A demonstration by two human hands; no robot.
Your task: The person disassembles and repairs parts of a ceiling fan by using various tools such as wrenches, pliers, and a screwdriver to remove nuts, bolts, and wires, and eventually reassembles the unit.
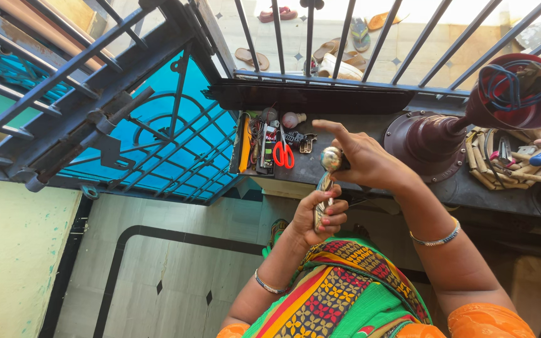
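1. Head view: the left hand (320,216) is curled shut around the lower part of a slim metal piece (324,199), which it holds upright in front of the body, above the lap.
2. The right hand (361,159) grips the round shiny knob (331,158) at the top of that piece. The thumb and bent fingers close on it, while the forefinger sticks out straight toward the left.
3. The two hands sit one just above the other, the right on top, near the front edge of a dark ledge (345,172).
4. On the ledge, beyond the hands, lie red-handled scissors (283,152), a small heap of tools and wires, and a pale round bulb-like object (292,119).
5. To the right of the hands stands a dark maroon fan motor (430,144) with a wide round base; its stem leads up to a cup-shaped cover (515,94) holding blue wires.
6. Further right lies a bundle of pale cord or tubing (496,163) with pliers resting on it.
7. Both wrists carry thin bangles, and a bright patterned cloth (345,288) of green, yellow and red covers the lap.
8. Dark metal bars (308,44) rise behind the ledge. Sandals (345,50) lie on the sunlit tiled floor beyond them.
9. On the left, a blue metal grille (170,138) leans over a pale tiled floor with a black border line.
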